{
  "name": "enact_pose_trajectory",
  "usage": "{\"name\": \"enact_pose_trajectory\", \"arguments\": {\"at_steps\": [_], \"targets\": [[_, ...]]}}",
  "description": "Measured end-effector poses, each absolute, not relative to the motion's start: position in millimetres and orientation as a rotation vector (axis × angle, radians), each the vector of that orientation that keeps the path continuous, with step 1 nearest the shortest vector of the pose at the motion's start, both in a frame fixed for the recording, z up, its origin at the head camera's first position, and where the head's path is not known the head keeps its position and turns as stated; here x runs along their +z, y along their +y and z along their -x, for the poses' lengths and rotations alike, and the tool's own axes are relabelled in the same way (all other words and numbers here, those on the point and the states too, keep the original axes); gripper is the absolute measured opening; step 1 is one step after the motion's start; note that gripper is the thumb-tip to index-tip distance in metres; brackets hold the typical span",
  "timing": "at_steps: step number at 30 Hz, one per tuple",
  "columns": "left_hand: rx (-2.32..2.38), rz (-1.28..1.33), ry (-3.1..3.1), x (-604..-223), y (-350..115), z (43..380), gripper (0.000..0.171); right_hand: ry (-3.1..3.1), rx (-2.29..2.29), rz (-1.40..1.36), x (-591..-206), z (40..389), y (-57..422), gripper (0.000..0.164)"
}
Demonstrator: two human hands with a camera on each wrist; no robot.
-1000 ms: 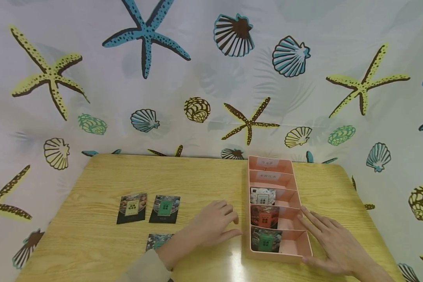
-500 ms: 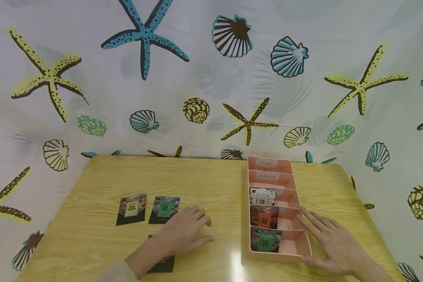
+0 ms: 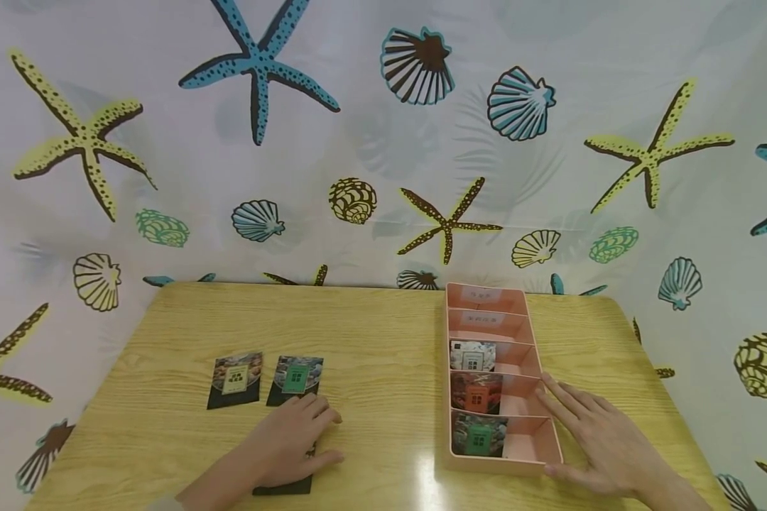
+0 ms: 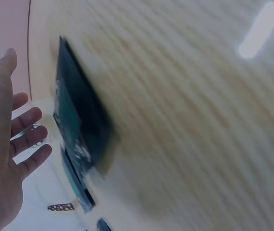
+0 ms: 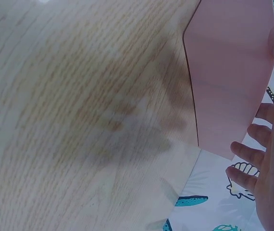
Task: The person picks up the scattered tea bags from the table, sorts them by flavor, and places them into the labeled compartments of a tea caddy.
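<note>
My left hand [image 3: 294, 440] hangs over the left part of the table, fingers loosely spread and holding nothing. Beneath it lies a dark tea packet [image 3: 287, 488], mostly hidden by the hand in the head view; the left wrist view shows its green label. Just beyond are a green-labelled tea packet [image 3: 295, 377] and a yellow-labelled tea packet [image 3: 235, 380]. My right hand [image 3: 604, 443] rests along the right side of a pink divided box [image 3: 498, 465], fingers fairly straight, thumb at its near corner.
Inside the box stand a white packet [image 3: 473, 355], a red packet [image 3: 477, 394] and a green-labelled packet [image 3: 479, 434], each in its own compartment. Paper labels [image 3: 482, 294] mark the back compartments. A curtain [image 3: 358, 142] with sea-life prints hangs behind the wooden table [image 3: 371, 333].
My left hand has moved left, from beside the box to above the nearest packet. The right hand has stayed at the box's side.
</note>
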State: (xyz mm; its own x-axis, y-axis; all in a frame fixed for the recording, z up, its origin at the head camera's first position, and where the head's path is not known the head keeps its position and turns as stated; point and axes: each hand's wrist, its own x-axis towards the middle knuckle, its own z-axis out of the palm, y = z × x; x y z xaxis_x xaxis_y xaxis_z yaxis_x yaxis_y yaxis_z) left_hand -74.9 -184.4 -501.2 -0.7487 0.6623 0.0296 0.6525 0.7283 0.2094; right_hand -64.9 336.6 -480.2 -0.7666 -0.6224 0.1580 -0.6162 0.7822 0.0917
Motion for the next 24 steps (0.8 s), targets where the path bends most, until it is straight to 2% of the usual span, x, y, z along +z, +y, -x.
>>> {"name": "enact_pose_trajectory", "arguments": {"at_steps": [12,24], "targets": [[0.284,-0.979,2.911,-515,-219,65,0.059,-2.783,-0.051,-0.989,-481,65,337,0.105],[0.264,-0.871,2.902,-515,-234,62,0.066,-2.786,-0.050,-0.990,-481,65,338,0.105]]}}
